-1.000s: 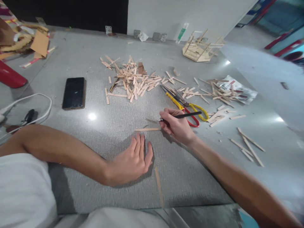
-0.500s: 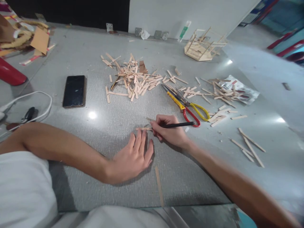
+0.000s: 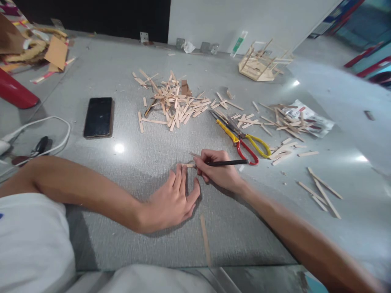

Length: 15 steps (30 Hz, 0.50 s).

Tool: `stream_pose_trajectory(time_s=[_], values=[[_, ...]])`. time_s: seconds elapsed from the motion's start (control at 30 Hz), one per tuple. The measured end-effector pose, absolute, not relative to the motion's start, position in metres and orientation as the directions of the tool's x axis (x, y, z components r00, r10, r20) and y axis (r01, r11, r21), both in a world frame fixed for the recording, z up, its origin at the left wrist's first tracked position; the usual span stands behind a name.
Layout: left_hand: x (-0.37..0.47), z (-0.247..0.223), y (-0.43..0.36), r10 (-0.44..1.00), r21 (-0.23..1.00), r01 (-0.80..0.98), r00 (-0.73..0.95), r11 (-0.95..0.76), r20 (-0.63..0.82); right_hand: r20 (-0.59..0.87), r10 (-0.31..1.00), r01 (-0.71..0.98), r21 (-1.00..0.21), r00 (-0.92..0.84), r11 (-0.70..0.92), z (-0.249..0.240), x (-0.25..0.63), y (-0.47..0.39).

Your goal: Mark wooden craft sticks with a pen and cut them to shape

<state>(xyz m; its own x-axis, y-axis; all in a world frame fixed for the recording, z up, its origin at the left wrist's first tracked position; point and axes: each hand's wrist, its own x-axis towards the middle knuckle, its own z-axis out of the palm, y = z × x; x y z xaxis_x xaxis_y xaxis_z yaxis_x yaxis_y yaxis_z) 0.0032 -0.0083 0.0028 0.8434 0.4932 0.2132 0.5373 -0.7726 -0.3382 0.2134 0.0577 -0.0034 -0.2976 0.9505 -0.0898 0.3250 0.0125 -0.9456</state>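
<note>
My right hand (image 3: 218, 167) is closed around a slim black pen-shaped tool (image 3: 229, 162). Its tip is too small and hidden to make out. Beneath my right fingers lies a short wooden stick (image 3: 190, 165), flat on the grey table (image 3: 146, 162). The fingertips of my left hand (image 3: 172, 199) touch the stick's left end; that hand lies low with fingers stretched and thumb apart. Just right of my right hand, scissors with red and yellow handles (image 3: 258, 146) rest near yellow-handled pliers (image 3: 226, 129).
Beyond my hands spreads a pile of cut wooden sticks (image 3: 177, 101). A phone (image 3: 98, 117) and a white cable (image 3: 58, 118) are on the left. At the back right stands a small stick frame (image 3: 259, 67). A longer stick (image 3: 205, 240) lies near the front edge.
My left fingertips have slid slightly right along the small stick, closer to my right hand, and its thumb is more bent. My right hand keeps its grip. The view has shifted a little.
</note>
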Motion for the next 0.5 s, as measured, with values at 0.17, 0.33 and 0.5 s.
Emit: stream_pose_trajectory(time_s=[0.17, 0.33, 0.5], values=[[0.0046, 0.0018, -0.0078, 0.496, -0.341, 0.534, 0.845, -0.774, 0.198, -0.09, 0.952, 0.317, -0.948, -0.293, 0.008, -0.0052, 0.2138, 0.0576], [0.0046, 0.0021, -0.007, 0.488, -0.361, 0.526, 0.85, -0.77, 0.197, -0.088, 0.951, 0.311, -0.95, -0.297, 0.009, -0.0051, 0.213, 0.057], [0.0048, 0.0026, -0.0069, 0.492, -0.375, 0.53, 0.848, -0.761, 0.199, -0.082, 0.953, 0.316, -0.949, -0.291, 0.015, -0.0059, 0.2132, 0.0579]])
